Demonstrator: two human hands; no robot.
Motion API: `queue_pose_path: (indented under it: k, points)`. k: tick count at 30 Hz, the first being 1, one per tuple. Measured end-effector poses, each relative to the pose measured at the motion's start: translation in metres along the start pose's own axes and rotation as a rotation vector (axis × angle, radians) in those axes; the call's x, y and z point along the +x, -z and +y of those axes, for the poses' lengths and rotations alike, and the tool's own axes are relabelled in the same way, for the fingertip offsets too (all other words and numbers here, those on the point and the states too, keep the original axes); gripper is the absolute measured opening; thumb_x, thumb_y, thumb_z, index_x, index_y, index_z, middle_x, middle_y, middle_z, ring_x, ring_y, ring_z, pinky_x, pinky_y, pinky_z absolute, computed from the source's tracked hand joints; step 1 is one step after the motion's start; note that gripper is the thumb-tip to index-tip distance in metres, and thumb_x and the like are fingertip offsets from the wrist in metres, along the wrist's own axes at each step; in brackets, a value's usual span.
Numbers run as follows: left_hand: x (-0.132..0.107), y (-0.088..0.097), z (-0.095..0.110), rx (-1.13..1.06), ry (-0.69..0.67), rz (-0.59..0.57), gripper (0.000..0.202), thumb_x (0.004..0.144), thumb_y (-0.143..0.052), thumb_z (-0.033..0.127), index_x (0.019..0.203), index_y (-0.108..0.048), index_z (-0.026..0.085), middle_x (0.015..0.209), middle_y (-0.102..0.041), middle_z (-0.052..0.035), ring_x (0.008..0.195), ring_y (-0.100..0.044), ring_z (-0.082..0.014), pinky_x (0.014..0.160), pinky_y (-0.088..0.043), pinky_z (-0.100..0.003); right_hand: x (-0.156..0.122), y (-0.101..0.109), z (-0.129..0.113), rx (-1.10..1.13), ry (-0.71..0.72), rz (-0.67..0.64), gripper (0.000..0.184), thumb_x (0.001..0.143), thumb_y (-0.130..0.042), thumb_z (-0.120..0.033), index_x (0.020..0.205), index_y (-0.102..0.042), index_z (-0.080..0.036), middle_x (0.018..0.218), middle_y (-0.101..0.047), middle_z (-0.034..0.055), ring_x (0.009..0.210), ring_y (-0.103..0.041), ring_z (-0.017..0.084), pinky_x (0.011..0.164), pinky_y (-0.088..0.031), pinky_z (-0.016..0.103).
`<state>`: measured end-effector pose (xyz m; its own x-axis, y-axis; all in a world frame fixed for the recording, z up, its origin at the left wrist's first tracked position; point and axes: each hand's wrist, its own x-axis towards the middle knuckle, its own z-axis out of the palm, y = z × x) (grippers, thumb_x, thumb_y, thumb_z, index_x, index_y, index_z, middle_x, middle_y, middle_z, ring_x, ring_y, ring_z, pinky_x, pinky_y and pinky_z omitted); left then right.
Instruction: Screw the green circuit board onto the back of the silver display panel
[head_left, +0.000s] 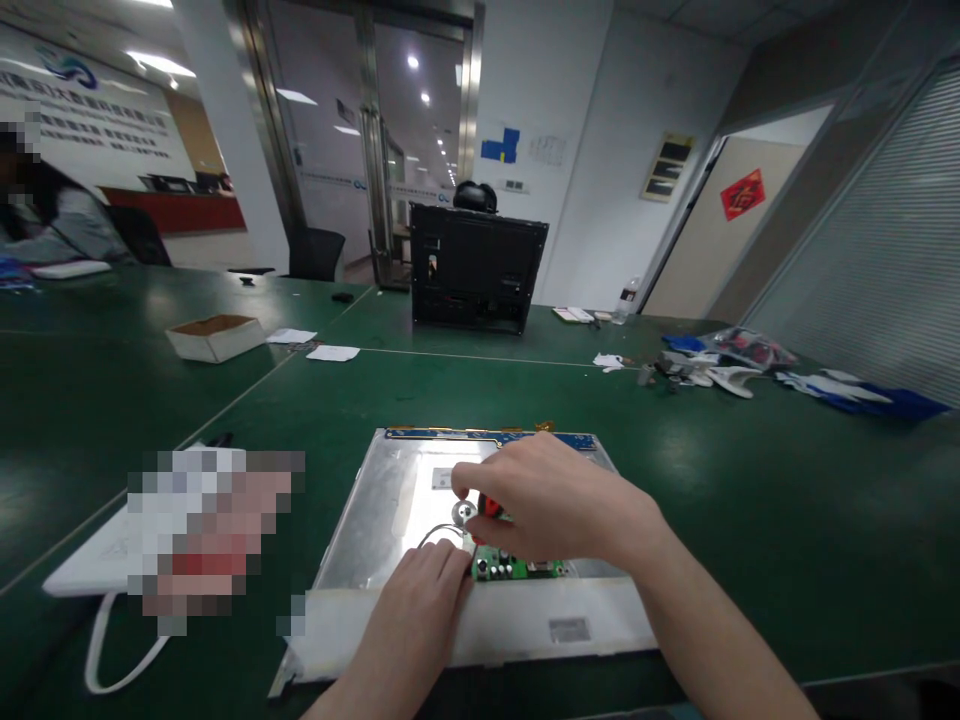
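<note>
On the table lies a flat display panel (pixel 360 535), metal back up, with a blue circuit strip (pixel 442 435) along its far edge. A green circuit board (pixel 517 568) with small components sits on its near half. My right hand (pixel 555 500) is closed round a red and black handle (pixel 491 506), which looks like a screwdriver; its tip is hidden. Beside the handle is a round silver part (pixel 463 512). My left hand (pixel 431 580) presses at the board's left edge, fingers bent together beside a thin dark cable (pixel 435 530); what they grip is hidden.
Left of the panel is a white device (pixel 97 560) with a cable, partly blurred out. Farther off are an open box (pixel 217 340), papers (pixel 332 353), a black monitor-like unit (pixel 480 265), a bottle (pixel 625 300) and scattered parts (pixel 690 370). A person (pixel 67 215) sits far left.
</note>
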<state>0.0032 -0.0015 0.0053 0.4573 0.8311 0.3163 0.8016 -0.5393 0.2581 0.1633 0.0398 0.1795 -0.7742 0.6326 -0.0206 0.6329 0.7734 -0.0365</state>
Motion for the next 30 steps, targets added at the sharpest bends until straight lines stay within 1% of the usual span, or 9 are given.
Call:
queue_pose_path:
  k: [3,5,8,12,16,22,26,28,30]
  points:
    - [-0.0004,-0.0028,-0.0016,0.007,-0.003,0.003,0.014,0.086,-0.051,0.008,0.088,-0.059,0.019,0.085,-0.065,-0.0039,0.077,-0.061,-0.0226,0.067,-0.049,-0.035,-0.0010,0.0029,-0.0012,0.073,0.052,-0.012,0.016,0.082,-0.059,-0.022,0.098,-0.056,-0.021,0.086,-0.070,0.0013,0.072,-0.060,0.015,0.055,-0.027,0.026]
    - [-0.0006,-0.0047,-0.0027,0.015,-0.020,0.020,0.015,0.085,-0.051,0.008,0.091,-0.060,0.019,0.087,-0.065,-0.0048,0.079,-0.062,-0.0230,0.069,-0.049,-0.035,-0.0011,0.0042,-0.0020,0.083,0.055,-0.025,0.019,0.084,-0.060,-0.030,0.101,-0.057,-0.021,0.086,-0.070,0.0015,0.072,-0.060,0.016,0.055,-0.027,0.026]
    - [-0.0003,-0.0041,-0.0024,0.004,-0.027,0.034,0.015,0.085,-0.051,0.009,0.091,-0.060,0.019,0.089,-0.066,-0.0054,0.080,-0.062,-0.0236,0.070,-0.050,-0.036,0.0004,0.0038,-0.0028,0.029,-0.001,-0.026,0.023,0.088,-0.057,-0.044,0.093,-0.061,-0.022,0.078,-0.069,0.0010,0.069,-0.060,0.016,0.054,-0.025,0.027]
    - [0.0004,-0.0001,-0.0006,-0.015,-0.006,0.002,0.014,0.085,-0.050,0.008,0.087,-0.059,0.019,0.086,-0.065,-0.0051,0.079,-0.062,-0.0241,0.069,-0.051,-0.037,0.0004,0.0028,-0.0049,-0.011,-0.009,-0.020,0.012,0.089,-0.054,-0.031,0.092,-0.060,-0.021,0.078,-0.069,0.0011,0.068,-0.060,0.015,0.052,-0.024,0.028]
    - [-0.0009,-0.0020,-0.0022,-0.006,-0.020,0.031,0.014,0.084,-0.052,0.007,0.088,-0.060,0.019,0.086,-0.066,-0.0057,0.079,-0.063,-0.0254,0.068,-0.052,-0.038,-0.0031,0.0033,-0.0076,0.011,0.053,-0.020,0.021,0.083,-0.057,-0.025,0.104,-0.055,-0.021,0.086,-0.070,0.0018,0.069,-0.059,0.015,0.052,-0.025,0.027]
    - [-0.0005,-0.0015,-0.0016,-0.016,-0.039,0.068,0.019,0.083,-0.053,0.006,0.093,-0.060,0.020,0.091,-0.067,-0.0056,0.083,-0.064,-0.0255,0.071,-0.053,-0.039,-0.0026,0.0020,-0.0068,-0.031,-0.012,-0.015,0.026,0.090,-0.053,-0.047,0.089,-0.061,-0.022,0.073,-0.068,0.0014,0.065,-0.059,0.015,0.051,-0.021,0.027]
    - [0.0010,0.0012,0.0012,0.004,-0.002,-0.001,0.015,0.083,-0.053,0.006,0.088,-0.060,0.019,0.088,-0.066,-0.0052,0.082,-0.063,-0.0254,0.071,-0.052,-0.040,-0.0028,0.0022,-0.0066,-0.022,-0.002,-0.011,0.011,0.086,-0.056,-0.029,0.093,-0.060,-0.021,0.078,-0.070,0.0013,0.066,-0.060,0.015,0.051,-0.023,0.028]
    - [0.0009,0.0017,0.0018,0.016,0.009,-0.022,0.016,0.084,-0.053,0.006,0.088,-0.060,0.019,0.088,-0.066,-0.0050,0.081,-0.063,-0.0253,0.071,-0.052,-0.040,-0.0037,0.0028,-0.0067,0.010,0.020,-0.006,0.019,0.082,-0.057,-0.022,0.101,-0.057,-0.021,0.084,-0.070,0.0012,0.069,-0.061,0.015,0.053,-0.025,0.027]
    - [0.0006,0.0021,0.0020,0.019,0.013,-0.027,0.018,0.084,-0.052,0.005,0.090,-0.061,0.019,0.089,-0.066,-0.0049,0.082,-0.063,-0.0249,0.071,-0.052,-0.039,-0.0039,0.0033,-0.0062,0.026,0.022,-0.013,0.022,0.083,-0.058,-0.027,0.105,-0.056,-0.022,0.086,-0.070,0.0014,0.072,-0.061,0.016,0.053,-0.026,0.028]
